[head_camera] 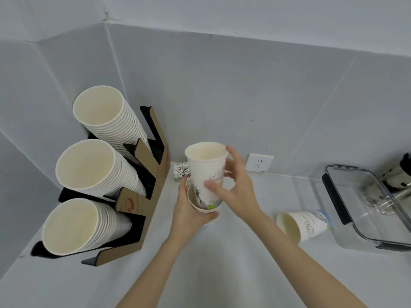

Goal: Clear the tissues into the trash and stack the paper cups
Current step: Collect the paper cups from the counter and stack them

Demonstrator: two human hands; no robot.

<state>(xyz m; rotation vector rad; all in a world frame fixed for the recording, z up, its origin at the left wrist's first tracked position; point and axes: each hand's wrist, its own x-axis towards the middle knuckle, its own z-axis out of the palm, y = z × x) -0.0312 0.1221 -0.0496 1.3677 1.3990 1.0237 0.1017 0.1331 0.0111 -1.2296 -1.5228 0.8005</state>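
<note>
Right hand (236, 192) pinches a printed paper cup (206, 174), its base sitting in the short cup stack (201, 206) gripped by left hand (189, 213). Another cup (303, 224) lies right; cup rack (142, 196) left.

An office pantry or drinks corner, by the look: a cup rack (142, 192) with three cup stacks (89, 165) on a white bench (222, 263), tiled walls (222, 85), a wall socket (259, 162).
</note>
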